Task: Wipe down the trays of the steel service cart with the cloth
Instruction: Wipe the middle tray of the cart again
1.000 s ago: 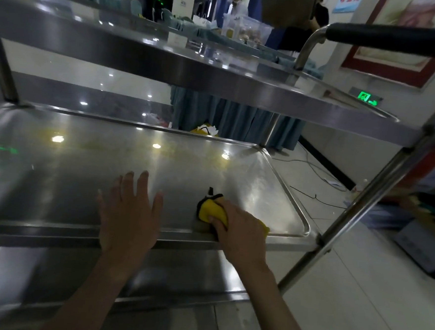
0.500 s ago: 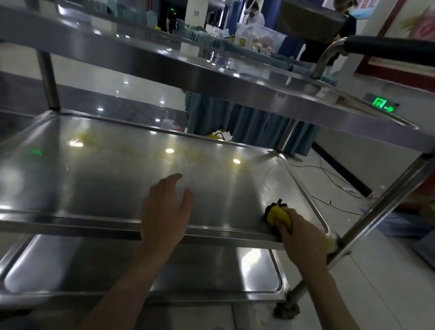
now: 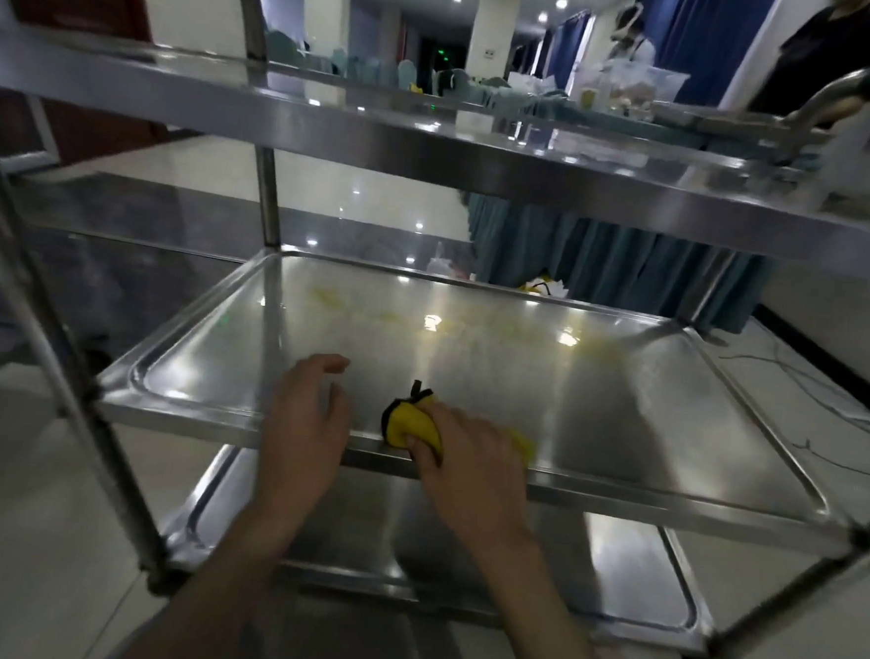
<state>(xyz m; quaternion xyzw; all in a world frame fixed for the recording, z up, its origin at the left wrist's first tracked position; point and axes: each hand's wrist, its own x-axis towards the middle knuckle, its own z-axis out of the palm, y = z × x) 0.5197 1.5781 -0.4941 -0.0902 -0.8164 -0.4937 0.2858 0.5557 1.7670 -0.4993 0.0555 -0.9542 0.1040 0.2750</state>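
Wiping the cart's (image 3: 104,460) middle tray (image 3: 622,419) at its near rim.

My right hand (image 3: 469,465) has its grip clamped on the cloth (image 3: 408,422), a yellow wad with dark edging, pressed onto the tray's near rim about midway along it. My left hand (image 3: 305,423) rests on the same rim just left of the cloth, grip apart, fingers loose and holding nothing. Yellow smears (image 3: 474,327) streak the tray's far side. The top tray (image 3: 435,144) hangs above it, the bottom tray (image 3: 673,567) below.
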